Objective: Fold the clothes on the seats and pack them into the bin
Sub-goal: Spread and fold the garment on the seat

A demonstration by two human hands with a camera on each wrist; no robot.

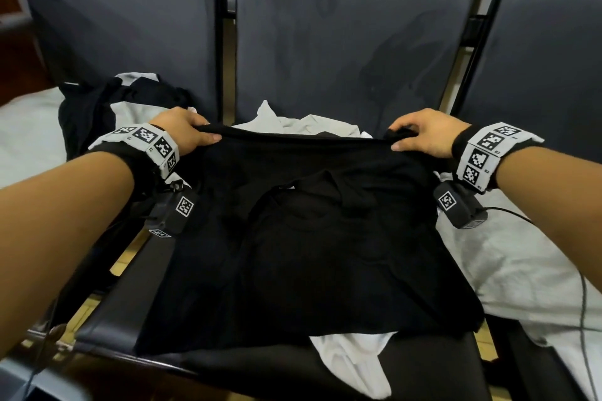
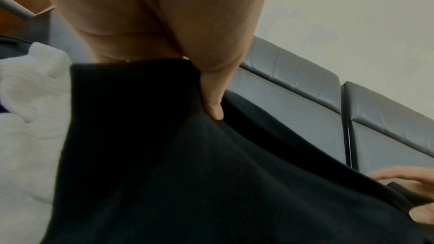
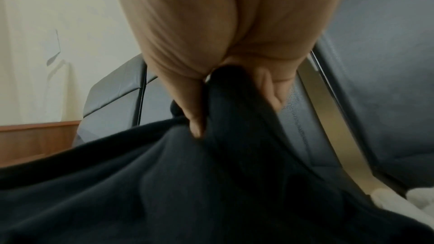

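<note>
A black garment (image 1: 303,238) lies spread over the middle seat (image 1: 107,312), its far edge lifted off the seat. My left hand (image 1: 192,132) pinches that edge at the far left corner, thumb on top; the left wrist view shows the thumb (image 2: 213,107) pressed into the black cloth (image 2: 187,173). At the far right corner my right hand (image 1: 413,137) grips the edge, with black cloth (image 3: 211,183) bunched between thumb and fingers (image 3: 270,88) in the right wrist view. No bin is in view.
White cloth (image 1: 306,122) lies under the black garment and pokes out at the front (image 1: 351,355). A heap of black and white clothes (image 1: 107,104) sits on the left seat. A white garment (image 1: 508,270) covers the right seat. Dark seat backs (image 1: 342,29) rise behind.
</note>
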